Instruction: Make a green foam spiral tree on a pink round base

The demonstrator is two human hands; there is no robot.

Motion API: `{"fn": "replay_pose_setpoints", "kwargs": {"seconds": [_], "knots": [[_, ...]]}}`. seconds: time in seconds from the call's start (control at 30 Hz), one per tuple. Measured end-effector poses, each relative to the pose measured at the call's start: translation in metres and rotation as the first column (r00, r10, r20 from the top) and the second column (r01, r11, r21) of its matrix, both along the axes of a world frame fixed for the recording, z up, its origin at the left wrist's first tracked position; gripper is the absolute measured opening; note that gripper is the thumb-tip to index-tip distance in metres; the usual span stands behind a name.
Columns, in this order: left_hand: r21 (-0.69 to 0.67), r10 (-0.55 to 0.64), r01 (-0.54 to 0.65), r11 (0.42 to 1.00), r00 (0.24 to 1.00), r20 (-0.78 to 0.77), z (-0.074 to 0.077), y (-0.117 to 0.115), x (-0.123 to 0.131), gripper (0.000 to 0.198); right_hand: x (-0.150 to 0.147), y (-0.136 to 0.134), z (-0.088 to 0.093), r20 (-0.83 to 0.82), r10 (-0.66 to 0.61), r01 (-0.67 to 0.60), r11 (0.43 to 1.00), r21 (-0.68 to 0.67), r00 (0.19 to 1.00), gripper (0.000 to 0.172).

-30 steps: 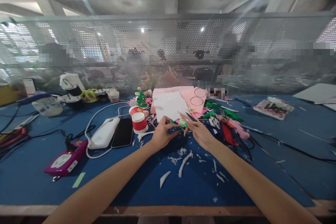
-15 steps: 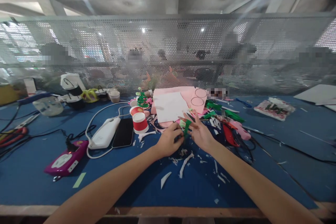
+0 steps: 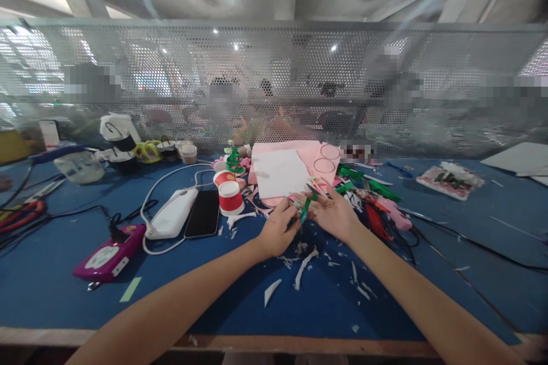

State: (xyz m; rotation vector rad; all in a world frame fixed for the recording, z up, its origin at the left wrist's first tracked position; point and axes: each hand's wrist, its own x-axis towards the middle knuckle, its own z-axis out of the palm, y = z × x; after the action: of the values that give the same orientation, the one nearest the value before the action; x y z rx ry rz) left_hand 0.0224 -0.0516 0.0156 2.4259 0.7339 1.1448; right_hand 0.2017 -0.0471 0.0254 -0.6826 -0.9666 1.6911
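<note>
Pinching a green strip in the left hand, right beside the loosely spread right hand, hard to tell whether gripping anything there. Held above the blue tabletop, in front of the pink sheet and the white sheet overlapping it. Over to the red-and-white cup, left of both hands, then down to white scraps, strewn nearer the table's front edge.

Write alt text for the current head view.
A bare left hand and bare right hand handle a narrow green strip over a flat blue tabletop strewn with white paper scraps; beyond lies a white rectangular paper sheet atop pink paper.
</note>
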Motion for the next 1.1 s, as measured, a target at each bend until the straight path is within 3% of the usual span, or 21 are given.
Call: {"fn": "replay_pose_setpoints", "kwargs": {"seconds": [0.13,0.23,0.33,0.43,0.63,0.8,0.97,1.03,1.1], "knots": [[0.159,0.024,0.001,0.987,0.987,-0.160,0.003,-0.004,-0.002,0.011,0.000,-0.002,0.002,-0.014,0.016,-0.016,1.000,-0.012,1.000,0.049],[0.196,0.015,0.022,0.980,0.983,-0.185,0.004,-0.005,-0.002,0.012,-0.005,-0.004,0.001,0.004,-0.019,0.019,1.000,-0.023,1.000,0.042],[0.162,-0.006,0.029,0.986,0.990,-0.140,0.003,-0.004,-0.001,0.010,-0.009,-0.005,0.000,-0.017,-0.111,0.110,0.993,-0.033,0.994,0.031],[0.094,-0.020,0.025,0.995,0.999,-0.049,0.002,-0.003,0.000,0.011,-0.011,-0.003,-0.002,0.009,-0.175,0.175,0.983,-0.045,0.984,0.030],[0.015,-0.052,0.052,0.999,0.997,0.054,-0.001,-0.001,0.001,0.014,-0.013,0.004,-0.013,0.162,-0.255,0.253,0.967,0.034,0.953,0.040],[-0.008,-0.063,0.064,0.998,0.994,0.084,-0.002,0.000,0.000,0.016,-0.011,0.007,-0.021,0.317,-0.335,0.275,0.936,0.220,0.887,0.060],[-0.127,-0.031,0.052,0.991,0.986,0.163,-0.003,0.002,0.002,0.019,-0.007,0.007,-0.021,0.508,-0.481,0.203,0.837,0.508,0.714,0.055],[-0.243,0.002,0.062,0.968,0.967,0.253,-0.004,0.005,0.004,0.022,-0.004,0.006,-0.020,0.573,-0.594,0.124,0.747,0.653,0.565,0.049],[-0.420,0.061,0.113,0.900,0.924,0.378,-0.006,0.008,0.007,0.026,0.000,0.005,-0.018,0.572,-0.727,0.008,0.621,0.784,0.380,0.045]]}}
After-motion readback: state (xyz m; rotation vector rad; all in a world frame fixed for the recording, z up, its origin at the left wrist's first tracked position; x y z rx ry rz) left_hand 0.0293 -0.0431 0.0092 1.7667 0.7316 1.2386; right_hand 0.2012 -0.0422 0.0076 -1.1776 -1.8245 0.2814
